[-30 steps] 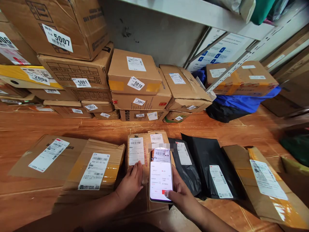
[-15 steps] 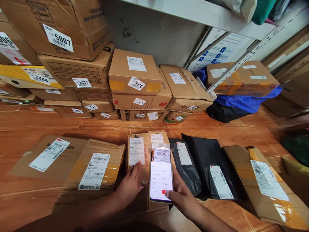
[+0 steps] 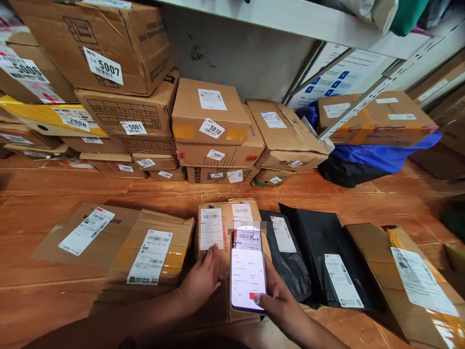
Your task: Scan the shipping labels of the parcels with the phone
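My right hand holds a smartphone upright, its thumb over the red button low on the lit screen. The phone hangs over a small cardboard box with two white labels and covers part of it. My left hand is closed at the box's left side, fingers together, fingertips at the lower edge of the left shipping label. To the left lies a taped carton with a large shipping label. Right of the phone is a dark plastic mailer.
Another black mailer and a taped carton lie at the right, a flat brown parcel at the far left. Numbered cartons stand stacked along the wall. A white shelf post slants down at the right.
The view has turned slightly left, so everything sits farther right in the picture. Both hands keep nearly the same places at the box, and the thumb remains over the red button.
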Motion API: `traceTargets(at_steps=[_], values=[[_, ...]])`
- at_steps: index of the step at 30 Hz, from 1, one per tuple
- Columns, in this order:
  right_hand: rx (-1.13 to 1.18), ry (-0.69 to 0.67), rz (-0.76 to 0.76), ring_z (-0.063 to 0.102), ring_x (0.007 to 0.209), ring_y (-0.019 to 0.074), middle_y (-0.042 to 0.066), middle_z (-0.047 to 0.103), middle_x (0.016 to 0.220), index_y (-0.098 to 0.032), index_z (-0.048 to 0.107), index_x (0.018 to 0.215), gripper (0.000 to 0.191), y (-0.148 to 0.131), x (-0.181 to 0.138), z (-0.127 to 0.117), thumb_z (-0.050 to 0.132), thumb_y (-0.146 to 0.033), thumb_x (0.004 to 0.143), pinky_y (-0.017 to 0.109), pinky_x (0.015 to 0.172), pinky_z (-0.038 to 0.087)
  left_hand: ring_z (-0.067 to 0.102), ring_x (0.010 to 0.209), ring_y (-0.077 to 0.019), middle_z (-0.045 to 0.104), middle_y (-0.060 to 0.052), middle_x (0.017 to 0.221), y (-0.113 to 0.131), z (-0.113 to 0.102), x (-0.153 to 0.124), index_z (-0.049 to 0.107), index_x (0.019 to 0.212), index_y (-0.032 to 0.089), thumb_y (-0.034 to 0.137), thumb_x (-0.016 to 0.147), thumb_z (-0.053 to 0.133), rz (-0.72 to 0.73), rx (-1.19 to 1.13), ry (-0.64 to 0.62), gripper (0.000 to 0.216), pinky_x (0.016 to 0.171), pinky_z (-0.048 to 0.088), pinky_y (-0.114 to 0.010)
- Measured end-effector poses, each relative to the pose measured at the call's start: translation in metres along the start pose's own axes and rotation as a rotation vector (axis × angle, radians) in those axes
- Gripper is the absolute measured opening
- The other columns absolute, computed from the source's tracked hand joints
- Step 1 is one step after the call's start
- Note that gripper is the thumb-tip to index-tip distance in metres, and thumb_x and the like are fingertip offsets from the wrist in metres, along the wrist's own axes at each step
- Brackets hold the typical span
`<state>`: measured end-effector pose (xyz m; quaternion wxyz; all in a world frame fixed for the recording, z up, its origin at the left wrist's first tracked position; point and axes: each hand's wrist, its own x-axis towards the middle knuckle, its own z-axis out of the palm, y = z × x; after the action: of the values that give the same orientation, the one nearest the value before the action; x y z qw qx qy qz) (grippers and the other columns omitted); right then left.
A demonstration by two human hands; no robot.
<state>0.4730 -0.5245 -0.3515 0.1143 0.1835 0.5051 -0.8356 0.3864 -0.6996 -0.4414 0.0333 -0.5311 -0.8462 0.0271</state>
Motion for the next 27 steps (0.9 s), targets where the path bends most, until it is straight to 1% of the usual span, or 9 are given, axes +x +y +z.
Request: traceTargets(at_steps=[2,3,5,8,11,14,18,23,27], values=[[0.022,-0.014,-0.014,0.043,0.132,0.0303,0.009,0.057,0.134,-0.030,0.032,0.137,0.087,0.002,-0.002,0.000,0.079,-0.033,0.064,0.046,0.105,0.036,0.052,0.124,-0.0309,0.052,-0.024,0.135,-0.006,-0.010,-0.005,0.052,0.129,0.000,0.061,0.081,0.054,-0.004,-0.100,-0.023,0.078,0.097,0.048,-0.035],[0.053,-0.024,-0.011,0.044,0.132,0.0306,0.009,0.058,0.132,-0.030,0.034,0.136,0.086,0.003,-0.003,0.000,0.080,-0.034,0.063,0.046,0.105,0.037,0.050,0.125,-0.0309,0.051,-0.023,0.137,-0.011,-0.016,-0.009,0.051,0.131,0.002,0.063,0.083,0.050,0.007,-0.144,0.009,0.078,0.099,0.046,-0.036],[0.148,-0.036,0.031,0.049,0.128,0.0312,0.008,0.062,0.129,-0.031,0.038,0.134,0.083,0.003,-0.008,0.002,0.080,-0.034,0.063,0.047,0.104,0.037,0.050,0.125,-0.0276,0.054,-0.018,0.136,-0.026,-0.028,-0.023,0.053,0.129,0.009,0.062,0.086,0.043,0.063,-0.194,0.151,0.069,0.103,0.041,-0.037],[0.284,-0.017,0.131,0.058,0.119,0.0302,0.004,0.067,0.125,-0.037,0.048,0.129,0.069,0.003,-0.017,0.002,0.077,-0.036,0.067,0.046,0.100,0.042,0.053,0.114,-0.0202,0.066,-0.006,0.120,-0.053,-0.040,-0.058,0.062,0.111,0.020,0.054,0.089,0.044,0.096,-0.233,0.334,0.044,0.104,0.035,-0.032],[0.326,-0.003,0.174,0.062,0.114,0.0283,0.000,0.067,0.127,-0.042,0.055,0.122,0.057,0.009,-0.020,0.000,0.075,-0.041,0.069,0.041,0.091,0.048,0.052,0.106,-0.0195,0.067,-0.001,0.109,-0.078,-0.039,-0.097,0.064,0.100,0.024,0.058,0.086,0.050,0.020,-0.245,0.329,0.039,0.101,0.033,-0.031],[0.319,-0.005,0.205,0.064,0.110,0.0289,0.000,0.067,0.126,-0.040,0.058,0.121,0.059,0.018,-0.017,0.000,0.077,-0.042,0.065,0.040,0.087,0.049,0.049,0.107,-0.0195,0.065,0.001,0.108,-0.089,-0.030,-0.126,0.063,0.102,0.027,0.058,0.081,0.058,-0.021,-0.206,0.286,0.037,0.101,0.031,-0.031],[0.259,-0.085,0.242,0.068,0.100,0.0314,0.004,0.070,0.119,-0.035,0.053,0.129,0.070,0.025,-0.011,0.012,0.077,-0.045,0.064,0.044,0.088,0.046,0.048,0.102,-0.0170,0.063,0.004,0.103,-0.080,-0.016,-0.130,0.064,0.098,0.031,0.034,0.086,0.061,-0.038,-0.172,0.318,0.013,0.099,0.033,-0.030],[0.224,-0.278,0.311,0.067,0.102,0.0307,0.003,0.069,0.121,-0.040,0.052,0.127,0.071,0.037,-0.001,0.034,0.079,-0.046,0.062,0.043,0.087,0.046,0.050,0.102,-0.0214,0.062,-0.003,0.103,-0.055,-0.012,-0.105,0.063,0.093,0.025,0.030,0.083,0.061,-0.228,-0.198,0.372,0.011,0.094,0.043,-0.036],[0.165,-0.355,0.186,0.060,0.113,0.0350,-0.001,0.068,0.123,-0.042,0.054,0.126,0.079,0.069,0.010,0.046,0.080,-0.058,0.054,0.052,0.096,0.044,0.053,0.108,-0.0243,0.062,-0.012,0.109,-0.029,-0.010,-0.090,0.063,0.106,0.018,0.023,0.085,0.056,-0.239,-0.230,0.320,0.022,0.095,0.048,-0.040]])
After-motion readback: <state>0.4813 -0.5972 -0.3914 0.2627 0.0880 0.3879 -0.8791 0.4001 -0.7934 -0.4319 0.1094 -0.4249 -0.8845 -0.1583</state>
